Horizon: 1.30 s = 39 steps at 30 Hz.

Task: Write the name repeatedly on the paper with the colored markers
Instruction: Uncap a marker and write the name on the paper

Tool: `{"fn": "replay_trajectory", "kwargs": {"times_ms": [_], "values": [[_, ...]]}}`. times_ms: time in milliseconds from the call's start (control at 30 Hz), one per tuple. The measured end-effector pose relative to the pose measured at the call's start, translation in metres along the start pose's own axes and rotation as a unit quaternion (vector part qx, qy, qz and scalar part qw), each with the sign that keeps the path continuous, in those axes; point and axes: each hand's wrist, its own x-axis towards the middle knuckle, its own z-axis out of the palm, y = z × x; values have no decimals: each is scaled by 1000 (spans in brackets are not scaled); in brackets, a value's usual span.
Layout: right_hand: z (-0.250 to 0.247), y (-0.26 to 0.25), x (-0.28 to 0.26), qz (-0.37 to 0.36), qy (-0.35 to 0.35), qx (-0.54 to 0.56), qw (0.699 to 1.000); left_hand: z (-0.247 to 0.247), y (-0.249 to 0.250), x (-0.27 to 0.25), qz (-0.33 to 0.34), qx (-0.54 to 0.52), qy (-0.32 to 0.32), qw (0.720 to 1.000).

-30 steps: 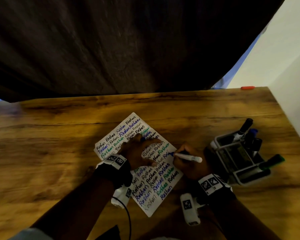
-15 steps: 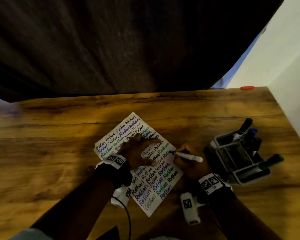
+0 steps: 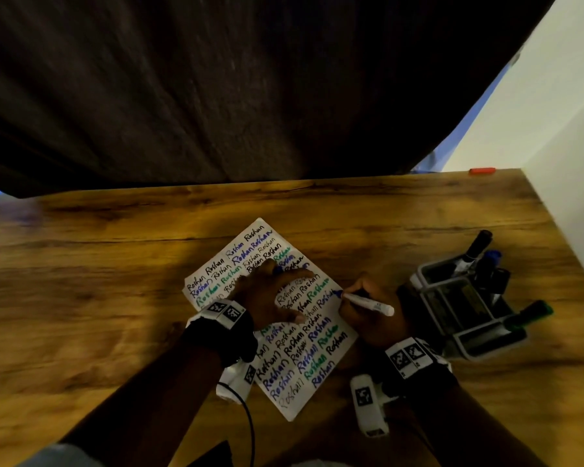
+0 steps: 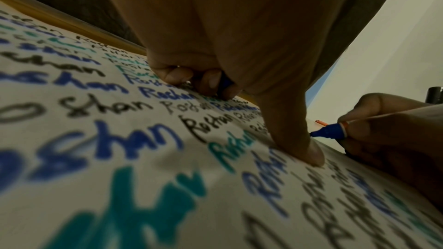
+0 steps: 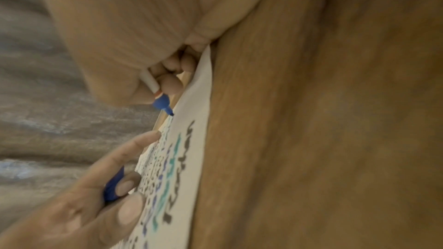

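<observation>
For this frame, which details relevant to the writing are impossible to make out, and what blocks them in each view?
- Head view: the words under the left hand on the paper are hidden.
- Left wrist view: the thumb hides whether the blue marker tip touches the paper.
- Right wrist view: the writing is too blurred to read.
- Left wrist view: the blue object gripped in the curled fingers is mostly covered; likely a cap.
- Head view: the holder contents are too dark to count.

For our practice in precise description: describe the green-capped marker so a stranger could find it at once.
Look to the grey holder at the right of the wooden table. The green-capped marker juts from its near end, pointing right. The other markers stand at the far end, capped black or blue.
</observation>
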Motion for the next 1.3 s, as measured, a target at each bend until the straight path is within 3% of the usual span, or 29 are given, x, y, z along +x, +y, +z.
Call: {"fn": "replay_trajectory", "kwargs": {"times_ms": [200, 367, 533, 733, 867, 967, 1067, 1300], "values": [[-4, -5, -1, 11, 8, -6, 1000, 1, 0, 1, 2, 7, -3, 1000], [-10, -19, -1, 41, 35, 106, 993, -4, 8, -6, -6, 0, 3, 1000], [-17, -35, 1, 64, 19, 154, 986, -15, 17, -9, -22, -120, 47, 991], [-42, -90, -7, 38, 0, 171, 985, -21, 36, -30, 49, -237, 134, 961], [-49, -126, -16, 0, 0, 124, 992, -25, 54, -43, 100, -254, 144, 951], [-49, -142, -20, -16, 12, 98, 995, -26, 62, -47, 103, -270, 150, 946], [-48, -145, -24, -12, -1, 106, 994, -25, 71, -54, 112, -288, 149, 939], [-51, -146, -38, -37, -16, 8, 999, -20, 89, -65, 109, -296, 124, 941]]}}
